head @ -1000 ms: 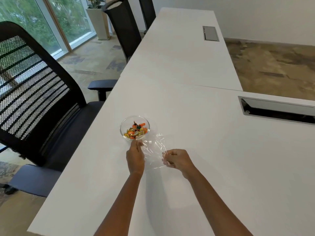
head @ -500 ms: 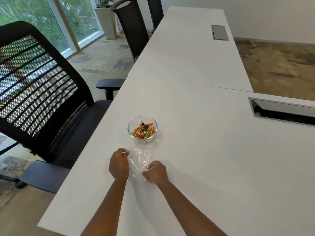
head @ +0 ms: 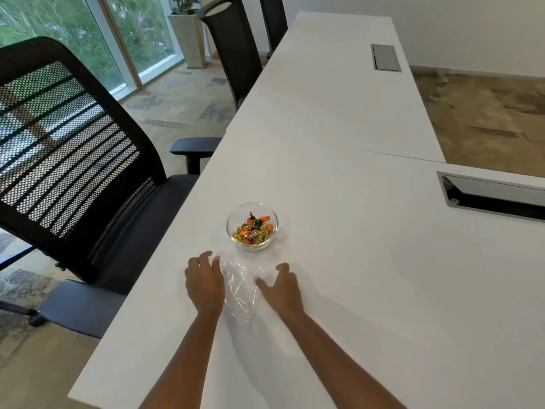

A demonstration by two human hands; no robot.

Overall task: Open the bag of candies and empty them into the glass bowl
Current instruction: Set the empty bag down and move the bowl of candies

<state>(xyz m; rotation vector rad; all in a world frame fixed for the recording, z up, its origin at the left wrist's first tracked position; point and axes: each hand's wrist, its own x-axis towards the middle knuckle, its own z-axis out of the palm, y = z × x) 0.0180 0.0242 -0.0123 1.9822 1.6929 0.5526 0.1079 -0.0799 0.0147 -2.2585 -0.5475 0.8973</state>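
A small glass bowl (head: 274, 221) stands on the white table (head: 354, 261), filled with orange and gold wrapped candies (head: 253, 230). Just in front of it a clear plastic bag (head: 241, 286) lies flat and empty on the tabletop. My left hand (head: 204, 283) rests at the bag's left edge with its fingers spread. My right hand (head: 281, 287) lies at the bag's right edge, fingers apart as well. Neither hand grips the bag.
A black mesh office chair (head: 73, 160) stands close at the table's left side, with two more chairs (head: 236, 45) farther back. A metal cable slot (head: 492, 196) is sunk in the table at the right, another (head: 385, 57) far back.
Both hands held the bag pinched near the bowl, drew it back toward me and laid it down. Now the fingers have opened and the bag lies flat between my hands.
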